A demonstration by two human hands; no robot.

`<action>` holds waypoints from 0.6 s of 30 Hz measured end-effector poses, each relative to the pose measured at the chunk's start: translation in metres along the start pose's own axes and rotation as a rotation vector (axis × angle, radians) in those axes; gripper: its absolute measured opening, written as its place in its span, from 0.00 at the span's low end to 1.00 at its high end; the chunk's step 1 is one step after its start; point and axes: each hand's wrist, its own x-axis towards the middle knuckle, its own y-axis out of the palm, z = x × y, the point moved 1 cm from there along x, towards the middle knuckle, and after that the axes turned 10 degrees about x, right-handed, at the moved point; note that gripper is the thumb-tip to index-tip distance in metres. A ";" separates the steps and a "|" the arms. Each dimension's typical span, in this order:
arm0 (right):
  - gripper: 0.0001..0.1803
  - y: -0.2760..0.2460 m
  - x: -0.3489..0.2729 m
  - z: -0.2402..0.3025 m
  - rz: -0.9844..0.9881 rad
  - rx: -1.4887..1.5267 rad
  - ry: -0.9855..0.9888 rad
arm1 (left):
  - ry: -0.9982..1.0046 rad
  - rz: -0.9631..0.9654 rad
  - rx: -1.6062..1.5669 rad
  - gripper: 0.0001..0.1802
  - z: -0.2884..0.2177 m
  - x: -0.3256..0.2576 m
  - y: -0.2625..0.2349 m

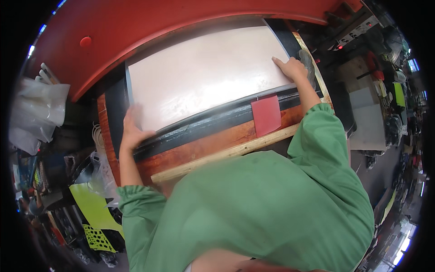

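Observation:
A large pale, shiny sheet [206, 75] lies on the dark bed of a red machine in front of me. My left hand [132, 130] is at its near left corner, slightly blurred, with the thumb stretched out along the near edge and the fingers pointing away from me. At the right edge, my right hand [293, 71] rests near the corner with its thumb pointing over the sheet and apart from the index finger. The other fingers of that hand are partly hidden. Both hands seem to touch the sheet without closing around it.
The red machine body [172, 22] rises beyond the sheet, with a round red button [85, 41]. A red flap [266, 115] hangs at the near edge, above a wooden bar [226, 153]. Clear plastic bags [38, 106] and lime-green sheets [94, 206] are on the left.

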 end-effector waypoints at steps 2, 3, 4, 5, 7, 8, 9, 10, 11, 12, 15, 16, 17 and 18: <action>0.53 -0.002 0.010 0.003 0.056 0.041 -0.024 | -0.159 -0.043 -0.644 0.48 0.016 0.015 0.005; 0.54 0.000 0.012 0.004 0.051 0.078 -0.035 | -0.146 -0.108 -0.648 0.46 0.021 0.022 0.012; 0.54 0.002 0.012 0.003 0.042 0.114 -0.044 | -0.172 -0.167 -0.662 0.44 0.024 0.030 0.018; 0.54 0.004 0.012 0.002 0.003 0.127 -0.040 | -0.238 -0.220 -0.704 0.42 0.027 0.035 0.024; 0.54 0.011 0.007 -0.001 -0.073 0.148 -0.030 | -0.167 -0.237 -0.560 0.41 0.028 0.041 0.032; 0.54 0.013 0.005 -0.002 -0.101 0.153 -0.025 | -0.160 -0.248 -0.513 0.40 0.027 0.042 0.035; 0.54 0.015 0.003 -0.002 -0.123 0.155 -0.019 | -0.153 -0.235 -0.747 0.40 0.026 0.040 0.039; 0.54 0.017 0.001 -0.002 -0.142 0.157 -0.018 | -0.163 -0.229 -0.637 0.40 0.026 0.040 0.039; 0.53 0.017 -0.001 -0.002 -0.164 0.148 -0.014 | -0.149 -0.219 -0.548 0.40 0.026 0.040 0.038; 0.53 0.018 -0.002 -0.002 -0.163 0.141 -0.003 | -0.169 -0.199 -0.491 0.40 0.025 0.038 0.038; 0.53 0.016 -0.003 0.000 -0.156 0.140 0.021 | -0.117 -0.227 -0.284 0.38 0.022 0.035 0.036; 0.53 0.016 -0.003 -0.001 -0.146 0.146 0.024 | -0.099 -0.231 -0.211 0.38 0.021 0.034 0.035; 0.53 0.015 -0.003 -0.001 -0.137 0.149 0.028 | -0.101 -0.230 -0.208 0.37 0.020 0.034 0.034; 0.53 0.016 -0.003 -0.002 -0.134 0.150 0.035 | -0.120 -0.217 -0.226 0.36 0.018 0.031 0.034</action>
